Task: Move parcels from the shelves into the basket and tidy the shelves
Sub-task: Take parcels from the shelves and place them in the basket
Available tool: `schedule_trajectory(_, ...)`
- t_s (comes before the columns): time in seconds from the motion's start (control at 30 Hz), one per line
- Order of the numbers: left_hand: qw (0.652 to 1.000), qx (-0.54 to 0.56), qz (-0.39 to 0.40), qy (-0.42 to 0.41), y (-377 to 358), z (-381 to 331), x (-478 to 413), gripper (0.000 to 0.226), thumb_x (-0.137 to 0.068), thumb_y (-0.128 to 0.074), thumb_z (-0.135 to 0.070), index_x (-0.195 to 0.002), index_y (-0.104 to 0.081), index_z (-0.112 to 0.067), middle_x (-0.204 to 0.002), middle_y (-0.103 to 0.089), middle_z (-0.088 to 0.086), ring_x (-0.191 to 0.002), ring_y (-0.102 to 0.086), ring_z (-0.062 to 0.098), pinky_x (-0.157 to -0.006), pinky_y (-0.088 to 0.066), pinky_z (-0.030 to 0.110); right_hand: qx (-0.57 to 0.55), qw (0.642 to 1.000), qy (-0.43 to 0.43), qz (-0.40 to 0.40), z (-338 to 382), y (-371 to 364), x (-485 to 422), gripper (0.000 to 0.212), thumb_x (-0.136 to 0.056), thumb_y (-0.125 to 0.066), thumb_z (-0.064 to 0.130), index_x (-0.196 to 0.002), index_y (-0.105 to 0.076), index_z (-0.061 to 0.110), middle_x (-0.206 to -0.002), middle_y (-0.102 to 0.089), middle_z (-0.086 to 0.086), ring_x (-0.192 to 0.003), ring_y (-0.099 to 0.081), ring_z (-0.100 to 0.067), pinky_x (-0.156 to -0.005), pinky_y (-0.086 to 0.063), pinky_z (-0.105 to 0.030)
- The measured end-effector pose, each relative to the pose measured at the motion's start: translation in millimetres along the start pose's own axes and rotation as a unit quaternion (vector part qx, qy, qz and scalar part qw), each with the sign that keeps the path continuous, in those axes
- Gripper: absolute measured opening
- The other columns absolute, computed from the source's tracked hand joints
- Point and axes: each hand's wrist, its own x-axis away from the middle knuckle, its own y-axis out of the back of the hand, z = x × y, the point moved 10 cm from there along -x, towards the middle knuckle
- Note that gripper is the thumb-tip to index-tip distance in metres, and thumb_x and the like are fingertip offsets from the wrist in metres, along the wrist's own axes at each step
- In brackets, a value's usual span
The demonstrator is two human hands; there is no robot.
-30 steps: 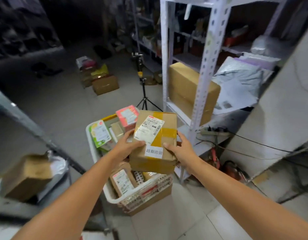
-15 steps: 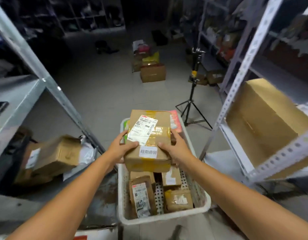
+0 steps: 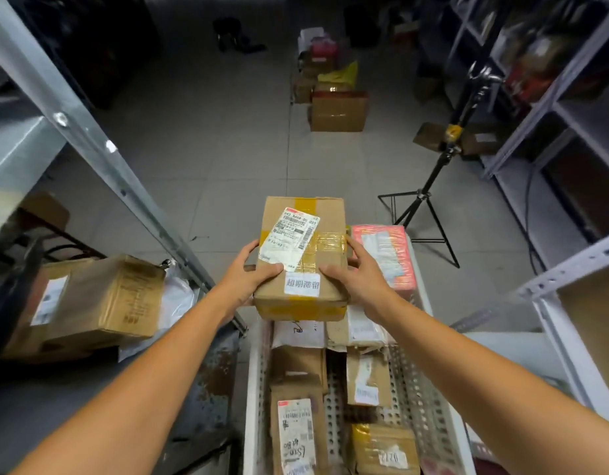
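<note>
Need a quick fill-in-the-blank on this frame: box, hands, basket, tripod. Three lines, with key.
1. The number of hands gripping the cardboard box is ____: left hand, right hand.
2. The box is held above a basket whose colour is ____.
3. The black tripod stands to the box's ____.

Missing words: two; white; right.

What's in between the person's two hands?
A brown cardboard parcel with a white label: the left hand and right hand grip its sides, above the basket. The head view shows it.
</note>
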Motion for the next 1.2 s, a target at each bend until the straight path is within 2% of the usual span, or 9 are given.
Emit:
schedule_trajectory(0.17, 1.0, 0.009, 0.008, 0.022, 5, 20, -55, 0.081, -0.078, -0.08, -0.037, -0.143, -0.033, -0.046, -0.121, -0.062, 0.006, -0.101, -0.069, 0.024, -0.077, -0.061, 0.046, 0.004, 1.0, -0.02, -0.011, -15, -6, -49, 0.079, -0.079, -0.081, 0.024, -0.142, -0.038, 0.046, -0.132, -0.056, -0.002, -0.112, -0.063, -0.021, -0.09, -0.057, -0.045)
schedule_trajectory(0.37, 0.999, 0.001, 0.029, 0.044, -3, 44, -88, 0.08, -0.084, -0.075, -0.03, -0.148, -0.028, -0.041, -0.115, -0.064, 0.002, -0.099, -0.068, 0.018, -0.068, -0.056, 0.03, 0.02, 0.999, -0.034, -0.03, -44, -5, -77, 0.077, -0.08, -0.081, 0.021, -0.139, -0.041, 0.049, -0.135, -0.053, -0.001, -0.121, -0.056, -0.022, -0.096, -0.053, -0.049)
schedule_trajectory(0.67, 0.997, 0.025, 0.031, 0.066, -4, 46, -104, 0.082, -0.085, -0.075, -0.026, -0.148, -0.025, -0.044, -0.112, -0.064, -0.003, -0.101, -0.067, 0.02, -0.075, -0.059, 0.038, 0.037, 0.999, -0.032, -0.024, -44, -6, -90, 0.081, -0.081, -0.081, 0.022, -0.144, -0.035, 0.043, -0.133, -0.05, 0.006, -0.127, -0.049, -0.019, -0.102, -0.049, -0.047)
schedule_trajectory(0.87, 0.997, 0.019, 0.035, 0.071, -6, 47, -97, 0.083, -0.086, -0.074, -0.024, -0.149, -0.024, -0.043, -0.111, -0.065, -0.006, -0.098, -0.068, 0.016, -0.067, -0.059, 0.032, 0.056, 0.997, -0.049, -0.011, -48, -4, -87, 0.088, -0.075, -0.084, 0.031, -0.143, -0.032, 0.048, -0.136, -0.051, 0.006, -0.127, -0.052, -0.02, -0.101, -0.05, -0.05)
schedule_trajectory(1.0, 0.997, 0.007, 0.028, 0.068, -2, 47, -91, 0.083, -0.086, -0.074, -0.023, -0.151, -0.024, -0.038, -0.113, -0.065, -0.006, -0.1, -0.068, 0.017, -0.069, -0.06, 0.034, 0.086, 0.995, -0.054, -0.005, -44, -4, -82, 0.085, -0.078, -0.082, 0.03, -0.145, -0.032, 0.043, -0.137, -0.052, 0.002, -0.126, -0.052, -0.021, -0.099, -0.051, -0.05)
schedule_trajectory(1.13, 0.997, -0.028, 0.022, 0.066, 8, 49, -88, 0.078, -0.087, -0.073, -0.025, -0.151, -0.028, -0.032, -0.121, -0.066, -0.001, -0.104, -0.067, 0.019, -0.084, -0.058, 0.045, 0.128, 0.989, -0.073, -0.002, -36, -1, -73, 0.072, -0.086, -0.075, 0.027, -0.147, -0.037, 0.029, -0.129, -0.053, -0.002, -0.12, -0.055, -0.024, -0.1, -0.05, -0.049)
schedule_trajectory(1.2, 0.996, -0.069, 0.02, 0.058, 12, 43, -83, 0.072, -0.09, -0.07, -0.027, -0.15, -0.031, -0.03, -0.124, -0.065, 0.0, -0.105, -0.064, 0.016, -0.086, -0.055, 0.04, 0.174, 0.982, -0.071, 0.001, -28, 2, -68, 0.064, -0.088, -0.072, 0.028, -0.145, -0.043, 0.021, -0.126, -0.057, -0.005, -0.118, -0.056, -0.025, -0.102, -0.048, -0.048)
